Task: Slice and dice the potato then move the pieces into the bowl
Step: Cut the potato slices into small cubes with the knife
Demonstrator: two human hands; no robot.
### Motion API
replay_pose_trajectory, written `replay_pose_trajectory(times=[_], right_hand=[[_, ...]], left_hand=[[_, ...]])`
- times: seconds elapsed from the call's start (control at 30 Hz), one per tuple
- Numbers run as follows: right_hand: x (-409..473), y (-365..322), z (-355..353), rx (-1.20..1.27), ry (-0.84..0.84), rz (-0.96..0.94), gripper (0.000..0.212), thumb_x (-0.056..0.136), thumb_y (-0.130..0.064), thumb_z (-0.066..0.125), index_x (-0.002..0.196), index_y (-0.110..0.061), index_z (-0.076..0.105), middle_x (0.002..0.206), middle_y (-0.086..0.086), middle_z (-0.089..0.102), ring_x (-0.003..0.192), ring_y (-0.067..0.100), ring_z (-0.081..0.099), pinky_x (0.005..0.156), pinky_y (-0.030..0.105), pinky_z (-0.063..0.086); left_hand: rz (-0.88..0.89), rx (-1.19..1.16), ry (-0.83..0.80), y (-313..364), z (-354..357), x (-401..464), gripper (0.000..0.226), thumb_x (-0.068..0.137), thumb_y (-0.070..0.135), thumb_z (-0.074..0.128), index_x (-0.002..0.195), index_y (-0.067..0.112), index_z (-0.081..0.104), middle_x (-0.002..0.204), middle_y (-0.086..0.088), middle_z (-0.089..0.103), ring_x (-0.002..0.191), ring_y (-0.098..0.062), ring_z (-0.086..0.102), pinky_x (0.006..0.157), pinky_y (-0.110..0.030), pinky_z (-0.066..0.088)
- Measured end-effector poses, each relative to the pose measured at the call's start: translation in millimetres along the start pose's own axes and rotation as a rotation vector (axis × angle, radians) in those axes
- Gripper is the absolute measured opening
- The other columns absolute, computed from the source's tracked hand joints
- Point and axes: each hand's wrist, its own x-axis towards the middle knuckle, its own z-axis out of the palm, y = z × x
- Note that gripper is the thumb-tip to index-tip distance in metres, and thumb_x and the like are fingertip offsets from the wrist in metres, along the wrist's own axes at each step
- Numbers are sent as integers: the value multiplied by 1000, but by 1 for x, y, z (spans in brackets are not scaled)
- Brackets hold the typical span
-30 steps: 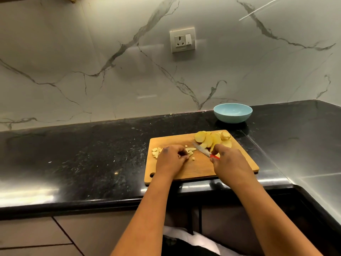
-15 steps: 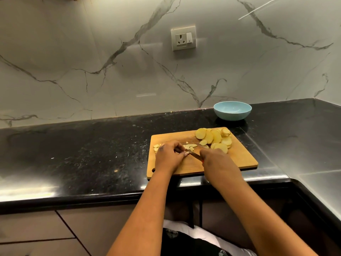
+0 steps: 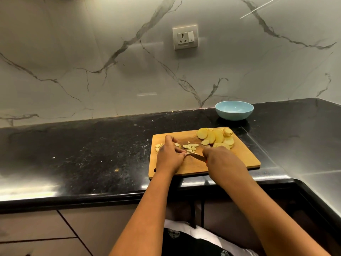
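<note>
You are midway through the dicing, by the look of it. Your left hand sits at the centre of the frame with its fingers curled down onto a small piece of potato on the cutting board; what exactly they pin is too small to make out. Your right hand has its fingers wrapped round the knife handle, the blade angled up and left toward the left fingertips.

Diced bits lie just above the blade, with a few more at the board's left edge. The round slices overlap in a heap at the board's upper right, not yet cut down. The blue bowl stands on the dark tabletop just above the board, with no pieces visible in it.

To do this step well, keep your left fingertips tucked back, knuckles toward the blade, since the edge is very near them. Cut straight down with short strokes for even cubes. Pull one slice or a small stack from the heap at a time, and sweep finished bits to the left.
</note>
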Motion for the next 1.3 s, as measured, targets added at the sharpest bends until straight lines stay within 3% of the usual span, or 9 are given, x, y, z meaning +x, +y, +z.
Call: replay_pose_trajectory(times=[0.17, 0.33, 0.43, 0.57, 0.73, 0.87, 0.97, 1.13, 1.3], right_hand=[[8, 24, -27, 21, -132, 74, 25, 89, -16, 67, 113, -24, 62, 106, 3, 61, 94, 20, 59, 84, 34, 55], [19, 53, -10, 292, 23, 122, 10, 89, -26, 68, 98, -26, 62, 92, 2, 61, 77, 16, 58, 67, 30, 53], [36, 58, 11, 434, 127, 117, 10, 90, -24, 67, 99, -21, 64, 82, 1, 61, 71, 15, 59, 61, 28, 52], [53, 52, 41, 484, 315, 80, 13, 93, -19, 63, 105, -17, 63, 79, 1, 60, 65, 9, 54, 53, 20, 39], [59, 57, 66, 389, 537, 47, 8, 95, -16, 57, 100, -11, 60, 75, 11, 67, 57, 22, 49, 53, 27, 37], [60, 58, 69, 359, 550, -6, 7, 95, -16, 58, 99, -11, 60, 73, 10, 67, 56, 24, 55, 51, 26, 38], [59, 59, 70, 364, 549, -15, 7, 95, -16, 58, 99, -11, 60, 72, 9, 67, 56, 23, 55, 51, 25, 37], [58, 60, 70, 391, 557, -27, 7, 94, -15, 59, 100, -11, 61, 72, 7, 66, 55, 17, 52, 50, 21, 37], [58, 64, 69, 499, 614, 26, 8, 94, -14, 61, 100, -10, 62, 68, -5, 55, 53, 5, 47, 48, 13, 31]], left_hand=[[47, 114, 18, -4, 4, 1, 18, 89, 16, 63, 98, 26, 51, 93, 4, 67, 100, -17, 55, 90, -36, 47], [140, 257, 139, 2, 6, -6, 15, 93, 12, 50, 103, 18, 59, 96, -2, 57, 100, -22, 50, 87, -35, 45], [203, 315, -6, 11, 7, 2, 31, 95, 34, 56, 123, 21, 55, 115, 1, 57, 115, -20, 46, 98, -36, 43], [267, 630, -260, 25, 18, 24, 56, 94, 62, 44, 141, 33, 42, 144, 4, 45, 134, -22, 32, 109, -49, 27], [299, 706, -221, 29, 29, 39, 34, 100, 49, 39, 126, 31, 54, 134, 4, 51, 134, -25, 30, 111, -61, 18], [266, 741, -227, 29, 31, 46, 36, 101, 45, 37, 127, 24, 50, 137, -3, 49, 137, -29, 28, 113, -63, 12], [264, 820, -159, 25, 29, 47, 34, 100, 40, 38, 122, 18, 52, 132, -5, 48, 132, -27, 32, 114, -60, 13], [137, 765, 126, 2, 14, 45, 22, 95, 29, 46, 110, 20, 59, 118, -1, 53, 117, -24, 39, 103, -50, 28], [53, 473, 235, -7, -4, 45, 19, 101, 25, 45, 111, 23, 60, 107, 1, 63, 106, -20, 46, 86, -40, 29]])
